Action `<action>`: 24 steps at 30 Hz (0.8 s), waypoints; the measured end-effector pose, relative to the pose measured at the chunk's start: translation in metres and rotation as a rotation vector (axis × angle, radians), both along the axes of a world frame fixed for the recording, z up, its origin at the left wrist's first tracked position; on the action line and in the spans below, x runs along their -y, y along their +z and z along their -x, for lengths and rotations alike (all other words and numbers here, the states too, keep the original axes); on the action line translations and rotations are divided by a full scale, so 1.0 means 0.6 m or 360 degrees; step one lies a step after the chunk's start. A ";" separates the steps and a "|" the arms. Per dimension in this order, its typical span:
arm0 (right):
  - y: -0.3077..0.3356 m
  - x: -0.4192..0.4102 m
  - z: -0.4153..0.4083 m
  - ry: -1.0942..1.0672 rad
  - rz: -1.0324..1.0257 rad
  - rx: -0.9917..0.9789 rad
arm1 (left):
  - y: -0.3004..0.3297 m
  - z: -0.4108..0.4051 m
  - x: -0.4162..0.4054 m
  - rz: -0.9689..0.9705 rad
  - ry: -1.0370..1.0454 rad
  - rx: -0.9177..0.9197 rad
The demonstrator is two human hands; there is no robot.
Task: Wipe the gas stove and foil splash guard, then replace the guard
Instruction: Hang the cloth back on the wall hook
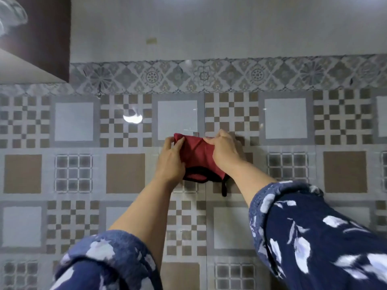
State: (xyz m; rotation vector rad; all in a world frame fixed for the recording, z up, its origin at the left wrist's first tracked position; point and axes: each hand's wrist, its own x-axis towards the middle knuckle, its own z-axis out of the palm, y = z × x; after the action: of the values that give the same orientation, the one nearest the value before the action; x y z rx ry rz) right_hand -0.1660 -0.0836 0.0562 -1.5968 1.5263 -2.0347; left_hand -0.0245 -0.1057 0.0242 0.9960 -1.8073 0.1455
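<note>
Hands (pixel 170 162) (pixel 225 152) press red cloth (pixel 198 155) against patterned tiled wall (pixel 125 174).

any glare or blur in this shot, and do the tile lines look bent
Head view: a bright glare spot on the glossy tiled wall; sleeves near the lens are soft, while both hands on the red cloth stay fairly sharp; tile lines bow slightly toward the edges, typical of a wide-angle lens.

You have one view only, from the camera on your head. It faces straight at the tiled wall (pixel 125 174), close enough that the tiles fill nearly the whole picture. Your forearms reach in from the bottom edge toward the middle. A dark cabinet (pixel 41 34) cuts into the upper left corner.
</note>
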 end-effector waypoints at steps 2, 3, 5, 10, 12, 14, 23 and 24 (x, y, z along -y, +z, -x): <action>-0.015 0.001 -0.001 0.0097 0.0017 -0.0053 | -0.015 -0.002 0.009 -0.0046 -0.0031 -0.0015; -0.026 0.001 0.000 0.0077 0.0035 -0.0154 | -0.024 -0.003 0.011 -0.0057 -0.0059 -0.0020; -0.053 0.010 0.004 -0.0023 -0.0001 -0.0275 | -0.040 -0.006 0.010 -0.0083 -0.0127 -0.0018; -0.111 0.020 0.024 -0.0173 0.0038 -0.0529 | -0.063 -0.014 -0.007 -0.0182 -0.0251 -0.0117; -0.119 0.007 0.027 -0.0184 0.0070 -0.0718 | -0.070 -0.019 -0.016 -0.0231 -0.0262 -0.0141; -0.128 -0.023 0.027 -0.0169 0.0017 -0.0656 | -0.080 -0.029 -0.035 -0.0285 -0.0250 -0.0164; -0.175 -0.241 0.024 0.0096 -0.0884 -0.1040 | -0.169 -0.088 -0.241 -0.0872 -0.0017 0.0176; -0.183 -0.271 0.018 0.0182 -0.1005 -0.1047 | -0.184 -0.093 -0.276 -0.0925 -0.0029 0.0207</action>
State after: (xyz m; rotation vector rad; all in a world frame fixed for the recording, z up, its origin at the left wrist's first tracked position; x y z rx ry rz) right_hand -0.1766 0.0793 -0.0537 -2.0604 1.9303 -0.8246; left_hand 0.0314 0.0602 -0.0864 1.3945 -2.0254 -0.3553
